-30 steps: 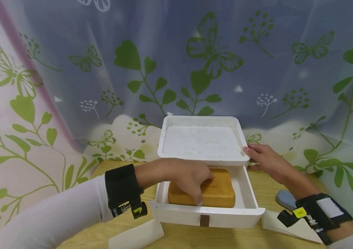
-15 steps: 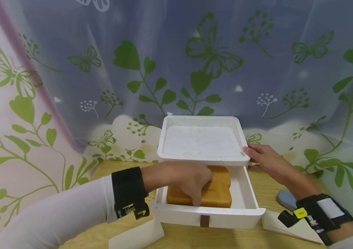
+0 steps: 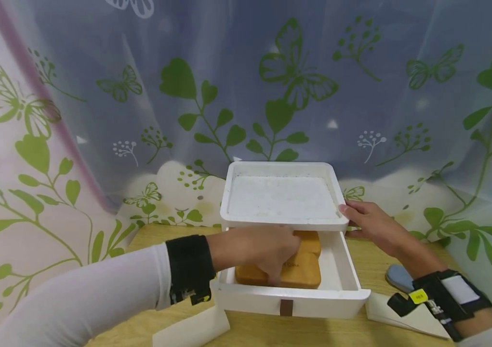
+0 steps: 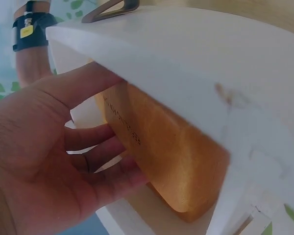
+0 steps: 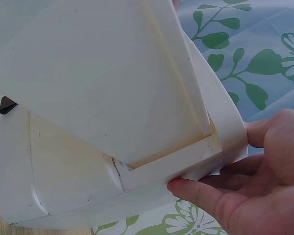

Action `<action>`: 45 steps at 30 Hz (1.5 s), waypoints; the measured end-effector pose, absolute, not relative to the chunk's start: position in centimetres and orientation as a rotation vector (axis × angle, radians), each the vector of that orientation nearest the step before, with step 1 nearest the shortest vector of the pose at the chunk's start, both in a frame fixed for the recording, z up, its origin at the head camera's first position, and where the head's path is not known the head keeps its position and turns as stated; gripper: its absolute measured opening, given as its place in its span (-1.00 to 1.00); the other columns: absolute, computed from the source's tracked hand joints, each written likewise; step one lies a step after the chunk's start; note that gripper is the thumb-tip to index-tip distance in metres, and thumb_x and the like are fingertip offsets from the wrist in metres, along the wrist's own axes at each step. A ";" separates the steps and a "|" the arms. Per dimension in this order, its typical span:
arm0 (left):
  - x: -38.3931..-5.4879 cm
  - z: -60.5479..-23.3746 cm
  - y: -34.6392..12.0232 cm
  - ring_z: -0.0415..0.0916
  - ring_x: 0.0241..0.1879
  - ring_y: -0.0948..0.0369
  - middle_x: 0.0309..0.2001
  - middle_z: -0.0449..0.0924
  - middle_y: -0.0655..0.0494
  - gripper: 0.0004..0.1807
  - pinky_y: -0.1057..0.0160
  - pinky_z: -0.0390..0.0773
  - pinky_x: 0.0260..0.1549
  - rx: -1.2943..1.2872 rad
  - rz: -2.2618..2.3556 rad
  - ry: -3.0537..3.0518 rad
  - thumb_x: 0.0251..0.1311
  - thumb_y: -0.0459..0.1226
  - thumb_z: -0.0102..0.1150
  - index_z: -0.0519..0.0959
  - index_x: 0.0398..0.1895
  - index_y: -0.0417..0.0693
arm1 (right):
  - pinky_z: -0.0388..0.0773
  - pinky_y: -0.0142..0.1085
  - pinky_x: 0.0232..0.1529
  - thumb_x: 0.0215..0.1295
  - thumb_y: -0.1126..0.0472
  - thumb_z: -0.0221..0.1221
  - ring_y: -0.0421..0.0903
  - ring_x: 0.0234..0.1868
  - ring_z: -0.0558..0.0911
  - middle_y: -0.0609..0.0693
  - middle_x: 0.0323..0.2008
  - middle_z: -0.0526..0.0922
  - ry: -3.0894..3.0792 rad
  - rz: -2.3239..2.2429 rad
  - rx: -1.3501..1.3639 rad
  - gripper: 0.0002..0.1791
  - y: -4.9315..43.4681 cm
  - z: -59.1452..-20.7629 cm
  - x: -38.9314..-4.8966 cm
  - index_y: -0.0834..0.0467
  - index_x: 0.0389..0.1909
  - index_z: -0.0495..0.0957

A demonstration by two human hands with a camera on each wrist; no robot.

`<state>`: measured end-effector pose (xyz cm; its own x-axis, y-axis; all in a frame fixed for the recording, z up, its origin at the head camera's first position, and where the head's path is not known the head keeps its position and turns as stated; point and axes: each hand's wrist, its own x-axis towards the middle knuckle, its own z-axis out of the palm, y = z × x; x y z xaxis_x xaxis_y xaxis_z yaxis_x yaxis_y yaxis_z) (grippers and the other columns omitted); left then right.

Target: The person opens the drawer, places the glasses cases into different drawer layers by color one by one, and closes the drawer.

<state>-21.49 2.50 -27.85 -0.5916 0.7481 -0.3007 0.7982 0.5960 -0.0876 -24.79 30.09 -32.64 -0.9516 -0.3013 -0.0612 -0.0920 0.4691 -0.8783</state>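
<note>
A white storage box [image 3: 280, 200] with a recessed top stands with its lower drawer [image 3: 328, 303] pulled out. Inside the drawer lies an orange-brown case shaped like a slice of bread [image 3: 302, 275], small dark lettering on its face. My left hand [image 3: 267, 248] reaches in from the left and grips the case. In the left wrist view its thumb goes down between case and drawer front, and the fingers [image 4: 120, 178] bend over the far side. My right hand [image 3: 371, 221] holds the storage box by its right corner, seen closely in the right wrist view with fingers [image 5: 198, 193] along the edge.
A brown pull tab [image 3: 286, 307] hangs on the drawer front. Cream-coloured folded sheets [image 3: 191, 327] lie on the wooden table [image 3: 159, 236] to the left, with more folded paper [image 3: 406, 315] at right. A grey-blue rounded object [image 3: 399, 278] sits near the right wrist. A patterned curtain [image 3: 237, 96] hangs behind.
The bread-shaped case has shifted slightly left and back inside the drawer, with my left hand on it. My left forearm has moved rightward. The right hand keeps its place.
</note>
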 end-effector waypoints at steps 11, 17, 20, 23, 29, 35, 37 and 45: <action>-20.6 -28.4 2.8 0.40 -0.25 0.27 -0.13 0.54 0.16 -0.77 0.40 0.47 -0.33 1.380 -0.522 2.651 0.21 -0.21 0.37 0.62 -0.09 0.07 | 0.53 0.12 0.33 0.70 -0.11 -0.18 0.37 0.47 0.38 0.46 0.50 0.25 2.511 -1.461 -0.354 -0.21 30.0 -32.4 -24.7 0.32 0.65 -0.09; -20.3 -28.8 2.4 0.36 -0.43 0.27 -0.35 0.46 0.18 -0.90 0.39 0.35 -0.51 1.361 -0.369 2.608 0.28 -0.37 0.24 0.58 -0.31 0.05 | 0.53 0.15 0.33 0.71 -0.10 -0.18 0.34 0.44 0.42 0.47 0.48 0.28 2.520 -1.461 -0.345 -0.22 30.0 -32.6 -24.7 0.35 0.64 -0.07; -20.4 -29.0 2.2 0.37 -0.45 0.28 -0.38 0.42 0.20 -0.85 0.40 0.35 -0.53 1.374 -0.345 2.605 0.28 -0.39 0.22 0.54 -0.37 0.06 | 0.53 0.15 0.33 0.71 -0.10 -0.18 0.34 0.44 0.43 0.47 0.47 0.29 2.523 -1.463 -0.351 -0.23 30.1 -32.6 -24.7 0.35 0.63 -0.05; -20.5 -29.0 2.1 0.38 -0.42 0.28 -0.36 0.44 0.21 -0.86 0.40 0.37 -0.51 1.406 -0.363 2.602 0.26 -0.38 0.23 0.55 -0.35 0.07 | 0.53 0.15 0.32 0.70 -0.11 -0.18 0.35 0.44 0.42 0.46 0.47 0.30 2.526 -1.463 -0.357 -0.22 30.1 -32.6 -24.7 0.35 0.63 -0.04; -20.6 -28.7 1.8 0.47 -0.32 0.32 -0.23 0.54 0.21 -0.78 0.44 0.44 -0.41 1.370 -0.362 2.589 0.26 -0.20 0.42 0.61 -0.10 0.05 | 0.53 0.15 0.31 0.71 -0.09 -0.18 0.34 0.43 0.44 0.46 0.45 0.32 2.531 -1.472 -0.373 -0.24 30.0 -32.7 -24.7 0.37 0.62 -0.02; -20.5 -28.6 1.7 0.47 -0.19 0.32 -0.08 0.55 0.20 -0.55 0.45 0.48 -0.30 1.303 -0.380 2.596 0.21 -0.07 0.49 0.58 0.10 0.04 | 0.53 0.15 0.32 0.71 -0.09 -0.18 0.34 0.43 0.44 0.46 0.46 0.32 2.527 -1.469 -0.372 -0.24 30.0 -32.6 -24.7 0.36 0.63 -0.02; -20.5 -28.6 1.7 0.46 -0.18 0.32 -0.08 0.54 0.20 -0.54 0.44 0.49 -0.29 1.296 -0.380 2.602 0.21 -0.06 0.49 0.58 0.10 0.05 | 0.53 0.14 0.32 0.71 -0.09 -0.18 0.35 0.43 0.43 0.46 0.46 0.31 2.526 -1.466 -0.369 -0.24 30.0 -32.6 -24.7 0.37 0.63 -0.02; -20.8 -28.8 1.5 0.43 -0.19 0.33 -0.16 0.52 0.25 -0.59 0.44 0.48 -0.24 1.289 -0.335 2.608 0.21 0.01 0.48 0.60 0.00 0.06 | 0.51 0.18 0.33 0.71 -0.08 -0.17 0.32 0.41 0.46 0.46 0.45 0.32 2.522 -1.471 -0.373 -0.24 30.0 -32.6 -24.6 0.37 0.62 -0.02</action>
<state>-20.77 1.52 -28.77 -0.5940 0.7511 -0.2880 0.7995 0.5907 -0.1084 -24.65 29.95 -32.56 -0.9486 -0.3135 -0.0435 -0.1166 0.4737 -0.8729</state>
